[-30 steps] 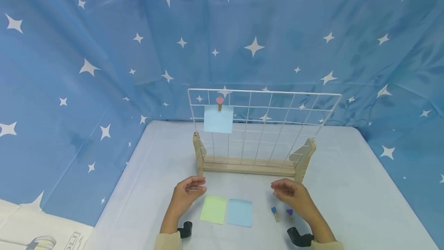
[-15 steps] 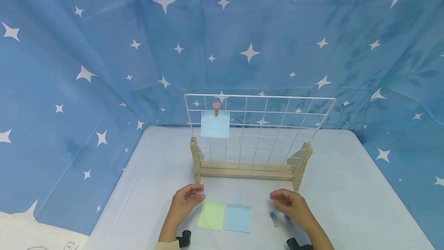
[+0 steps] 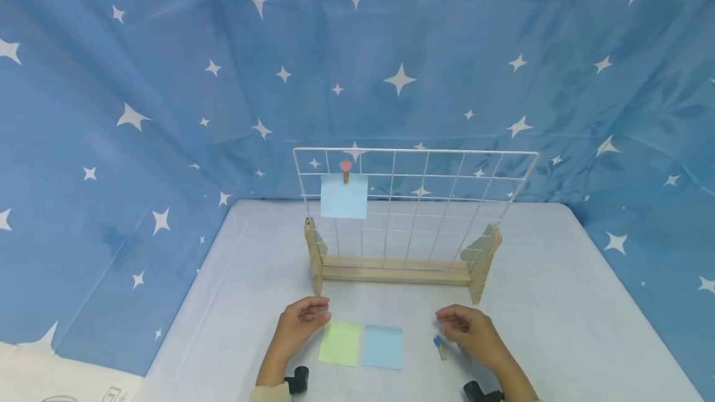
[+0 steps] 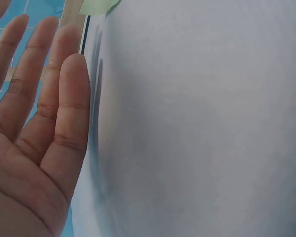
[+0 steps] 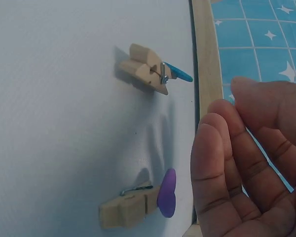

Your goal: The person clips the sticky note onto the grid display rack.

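My left hand point(image 3: 301, 321) hovers with loosely bent fingers beside a green sticky note point(image 3: 339, 344), holding nothing. A blue sticky note point(image 3: 382, 347) lies just right of the green one. Over on the right, my right hand point(image 3: 472, 332) holds nothing either, its fingers loosely bent. Below it in the right wrist view lie two small wooden clothespins: one with a blue decoration point(image 5: 145, 71), one with a purple heart point(image 5: 166, 195). In the head view the right hand mostly hides the purple one.
Behind the notes stands a white wire grid point(image 3: 427, 203) on a wooden base point(image 3: 396, 273). A blue note point(image 3: 343, 198) hangs at its upper left under a pink heart clothespin point(image 3: 346, 168). A starry blue curtain point(image 3: 436, 36) surrounds the white table point(image 3: 564, 303).
The head view has tilted slightly, shifting the whole scene a little down and left. Both hands keep nearly the same pose, and the right one now covers more of the purple clothespin.
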### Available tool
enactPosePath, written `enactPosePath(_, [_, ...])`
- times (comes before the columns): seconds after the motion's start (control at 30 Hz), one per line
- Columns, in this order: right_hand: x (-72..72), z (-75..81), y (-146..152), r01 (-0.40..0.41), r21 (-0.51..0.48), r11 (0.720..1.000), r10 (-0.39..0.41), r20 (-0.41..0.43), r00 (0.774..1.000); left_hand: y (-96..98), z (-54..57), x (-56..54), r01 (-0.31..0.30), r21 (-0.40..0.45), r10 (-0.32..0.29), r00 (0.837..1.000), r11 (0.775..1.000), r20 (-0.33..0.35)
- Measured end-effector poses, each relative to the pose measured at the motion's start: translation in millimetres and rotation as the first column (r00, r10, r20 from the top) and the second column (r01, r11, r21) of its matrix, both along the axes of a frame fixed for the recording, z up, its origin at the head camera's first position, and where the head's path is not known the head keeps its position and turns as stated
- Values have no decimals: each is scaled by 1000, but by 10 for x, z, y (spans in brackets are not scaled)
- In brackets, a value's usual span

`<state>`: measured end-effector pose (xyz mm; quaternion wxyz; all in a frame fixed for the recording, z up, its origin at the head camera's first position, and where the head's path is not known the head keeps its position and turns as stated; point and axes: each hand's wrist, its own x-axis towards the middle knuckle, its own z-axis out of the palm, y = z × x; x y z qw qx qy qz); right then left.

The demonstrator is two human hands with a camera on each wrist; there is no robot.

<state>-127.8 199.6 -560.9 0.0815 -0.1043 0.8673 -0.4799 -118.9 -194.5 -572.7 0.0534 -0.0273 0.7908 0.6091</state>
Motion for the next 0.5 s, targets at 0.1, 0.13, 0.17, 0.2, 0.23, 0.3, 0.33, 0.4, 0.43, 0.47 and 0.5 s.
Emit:
enactPosePath(0.1, [-4, 6, 10, -4, 35, 999, 4, -5, 1000, -2, -2, -2, 24, -35, -24, 1000, 999, -2])
enactPosePath(0.13, [-9, 8, 14, -7, 45, 999, 7, -5, 1000, -3, -5, -7, 32, -47, -32, 999, 998, -3])
enactPosePath(0.17, [-14, 8, 20, -11, 53, 999, 11, -4, 1000, -4, -7, -10, 39, -55, -40, 999, 998, -6])
enactPosePath(0.2, [-16, 8, 28, -16, 60, 998, 16, 2, 1000, -5, -7, -12, 45, -59, -45, 999, 997, -6])
enactPosePath(0.23, [-20, 8, 37, -24, 59, 998, 23, 9, 1000, -6, -9, -13, 50, -63, -51, 999, 997, -6])
enactPosePath(0.3, [-32, 8, 55, -47, 51, 998, 46, 21, 999, -9, -9, -12, 63, -73, -63, 998, 995, -2])
enactPosePath(0.33, [-39, 7, 64, -60, 42, 997, 59, 25, 998, -11, -7, -11, 67, -76, -67, 998, 995, 2])
enactPosePath(0.4, [-52, 1, 79, -88, 29, 996, 87, 28, 996, -17, -10, -10, 79, -87, -79, 997, 993, 7])
enactPosePath(0.43, [-61, -1, 84, -101, 23, 995, 100, 26, 995, -21, -12, -10, 85, -94, -85, 996, 992, 9])
enactPosePath(0.47, [-69, -5, 91, -115, 21, 993, 115, 22, 993, -24, -14, -9, 91, -100, -90, 996, 991, 10])
enactPosePath(0.5, [-76, -8, 96, -128, 21, 992, 128, 17, 992, -27, -18, -10, 92, -107, -91, 996, 990, 12])
